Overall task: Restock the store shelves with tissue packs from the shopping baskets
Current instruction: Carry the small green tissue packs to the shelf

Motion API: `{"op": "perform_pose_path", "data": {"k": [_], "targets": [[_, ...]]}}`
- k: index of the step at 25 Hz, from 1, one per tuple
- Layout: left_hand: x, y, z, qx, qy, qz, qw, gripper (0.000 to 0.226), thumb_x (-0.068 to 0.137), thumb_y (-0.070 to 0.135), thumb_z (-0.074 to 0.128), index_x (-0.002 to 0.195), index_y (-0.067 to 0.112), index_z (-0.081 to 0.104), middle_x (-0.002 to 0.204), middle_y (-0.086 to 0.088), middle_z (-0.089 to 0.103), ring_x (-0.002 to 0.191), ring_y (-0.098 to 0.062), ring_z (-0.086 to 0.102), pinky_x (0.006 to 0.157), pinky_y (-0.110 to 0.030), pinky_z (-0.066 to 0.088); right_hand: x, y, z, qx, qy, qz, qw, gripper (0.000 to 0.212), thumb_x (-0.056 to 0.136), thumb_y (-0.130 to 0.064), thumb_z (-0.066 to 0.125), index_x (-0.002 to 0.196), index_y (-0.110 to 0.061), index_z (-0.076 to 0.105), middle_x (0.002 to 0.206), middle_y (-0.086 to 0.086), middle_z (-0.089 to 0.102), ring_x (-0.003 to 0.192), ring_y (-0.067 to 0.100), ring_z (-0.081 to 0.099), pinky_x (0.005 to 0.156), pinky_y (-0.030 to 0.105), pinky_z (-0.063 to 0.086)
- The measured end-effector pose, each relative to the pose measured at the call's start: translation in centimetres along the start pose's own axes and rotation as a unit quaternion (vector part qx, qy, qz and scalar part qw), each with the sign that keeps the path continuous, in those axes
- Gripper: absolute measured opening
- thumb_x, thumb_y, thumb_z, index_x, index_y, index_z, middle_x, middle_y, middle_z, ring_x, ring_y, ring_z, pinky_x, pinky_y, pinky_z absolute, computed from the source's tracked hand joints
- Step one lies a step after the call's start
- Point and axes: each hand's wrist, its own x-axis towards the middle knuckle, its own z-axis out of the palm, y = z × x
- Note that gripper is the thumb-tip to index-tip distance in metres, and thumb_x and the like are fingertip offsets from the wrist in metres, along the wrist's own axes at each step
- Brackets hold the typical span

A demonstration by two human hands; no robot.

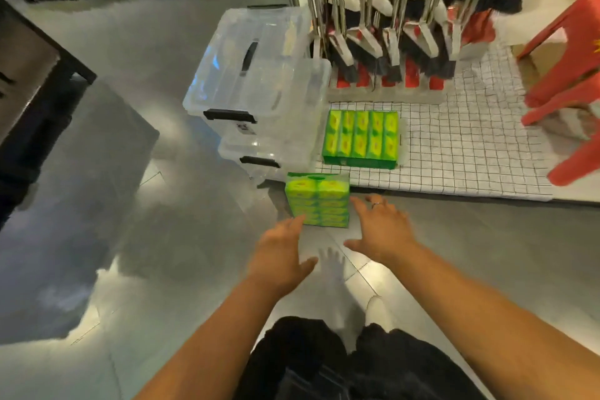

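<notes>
A green tissue pack [317,202] is stood on the floor [168,237], with a second pack [361,138] laid flat at one o'clock of it on the grid-lined low shelf [470,149]. The left hand [278,258] is held at seven o'clock of the standing pack and the right hand [383,230] at four o'clock. The fingers [358,205] of both are spread straight and nothing is gripped. Clear storage bins [256,75] are stacked at eleven o'clock.

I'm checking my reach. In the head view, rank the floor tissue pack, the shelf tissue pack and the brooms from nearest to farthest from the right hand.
1. floor tissue pack: just left of the right hand, standing on the floor.
2. shelf tissue pack: ahead, lying on the gridded mat.
3. brooms: farthest, standing at the back of the mat.
</notes>
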Motion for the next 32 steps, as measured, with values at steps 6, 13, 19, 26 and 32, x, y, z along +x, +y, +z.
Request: {"op": "perform_pose_path", "data": {"k": [6,13,19,26,32], "targets": [[15.4,-6.6,1.1,-0.002,-0.112,0.020,0.994,0.085,0.088,0.050,0.059,0.153,0.026,0.010,0.158,-0.002,0.018,0.143,-0.023,0.022,0.117,-0.037,0.023,16.5,-0.7,1.8,0.031,-0.045,0.045,0.998,0.089,0.077,-0.055,0.069,0.147,-0.024,0.025,0.152,0.011,0.029,0.135,0.031,0.035,0.106,0.043,0.033],[33.7,-13.6,9.1,0.048,-0.201,0.120,0.971,0.085,0.089,0.047,0.058,0.153,0.028,0.005,0.161,-0.003,0.005,0.147,-0.026,0.012,0.118,-0.042,0.020,32.6,1.0,13.3,0.041,-0.119,0.130,0.984,0.102,0.079,-0.055,0.068,0.153,-0.024,0.006,0.160,0.009,0.006,0.145,0.033,0.015,0.112,0.048,0.025],[41.5,-18.0,20.9,0.063,-0.198,0.178,0.962,0.084,0.085,0.041,0.066,0.152,0.021,0.019,0.159,-0.011,0.013,0.145,-0.030,0.016,0.116,-0.044,0.025,42.1,4.1,23.6,-0.002,-0.115,0.114,0.987,0.114,0.077,-0.056,0.071,0.153,-0.025,-0.009,0.162,0.003,-0.013,0.148,0.032,-0.009,0.118,0.053,0.008],[43.8,-20.1,28.9,0.038,-0.041,0.254,0.966,0.075,0.075,0.038,0.067,0.140,0.014,0.038,0.149,-0.021,0.036,0.133,-0.041,0.039,0.107,-0.047,0.035,46.6,5.9,31.3,0.037,-0.080,0.120,0.989,0.116,0.068,-0.044,0.079,0.153,-0.029,0.001,0.158,0.002,0.008,0.146,0.034,-0.003,0.107,0.058,0.029],[45.1,-19.0,30.9,0.186,-0.099,0.227,0.951,0.115,0.063,0.057,0.077,0.148,0.014,0.015,0.151,-0.023,0.031,0.139,-0.039,0.031,0.115,-0.048,0.017,43.4,7.2,33.9,-0.010,-0.007,0.073,0.997,0.100,0.055,-0.043,0.084,0.138,-0.018,0.034,0.139,0.014,0.039,0.134,0.041,0.032,0.088,0.059,0.048]]}}
